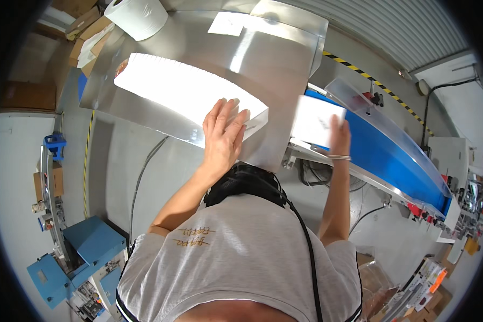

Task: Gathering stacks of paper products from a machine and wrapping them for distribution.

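Observation:
A long row of thin white cartons (182, 88), packed face to face, lies across the steel table (284, 59). My left hand (222, 131) rests on the near right end of this row with its fingers stretched out. A single flat white carton (314, 121) is in my right hand (339, 138), gripped at its right edge; the thumb is hidden. That carton overlaps the near end of the blue conveyor belt (381, 147), beside the table's right edge. Faint print shows on its upper face.
A clear plastic guard (354, 96) runs along the belt's far side. A white paper roll (139, 19) stands at the table's far left corner, with a white sheet (225, 24) at the back. Cardboard boxes (86, 40) sit beyond the table. Blue machine housings (94, 241) are at lower left.

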`<state>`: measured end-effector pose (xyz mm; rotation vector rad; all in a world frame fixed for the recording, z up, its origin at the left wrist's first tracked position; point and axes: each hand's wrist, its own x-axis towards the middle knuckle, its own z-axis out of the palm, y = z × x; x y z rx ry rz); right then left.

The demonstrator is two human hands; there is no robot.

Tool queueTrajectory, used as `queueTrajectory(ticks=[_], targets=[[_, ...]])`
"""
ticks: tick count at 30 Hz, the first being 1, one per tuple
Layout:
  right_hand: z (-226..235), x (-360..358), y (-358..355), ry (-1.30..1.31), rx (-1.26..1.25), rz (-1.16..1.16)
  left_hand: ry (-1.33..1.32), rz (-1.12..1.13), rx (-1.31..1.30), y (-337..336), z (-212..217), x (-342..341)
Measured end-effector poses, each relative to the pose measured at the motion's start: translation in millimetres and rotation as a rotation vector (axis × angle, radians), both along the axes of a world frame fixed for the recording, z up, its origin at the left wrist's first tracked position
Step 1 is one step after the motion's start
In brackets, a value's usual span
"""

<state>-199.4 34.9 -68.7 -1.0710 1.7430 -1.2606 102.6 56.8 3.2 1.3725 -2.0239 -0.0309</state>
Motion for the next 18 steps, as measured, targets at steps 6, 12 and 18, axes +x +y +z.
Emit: queueTrajectory(ticks=[6,12,18], targets=[[-6,-72,13,0.851,0.216,-0.401,-0.015,-0.012,-0.029,-1,0,2],[53,45,-4,0.073,0.006,0.527,0.022,-0.1,-0.053,-3,-5,4],[27,90,-23,0.004,-0.058,0.791,0.025,-0.051,0.053,3,20,0]])
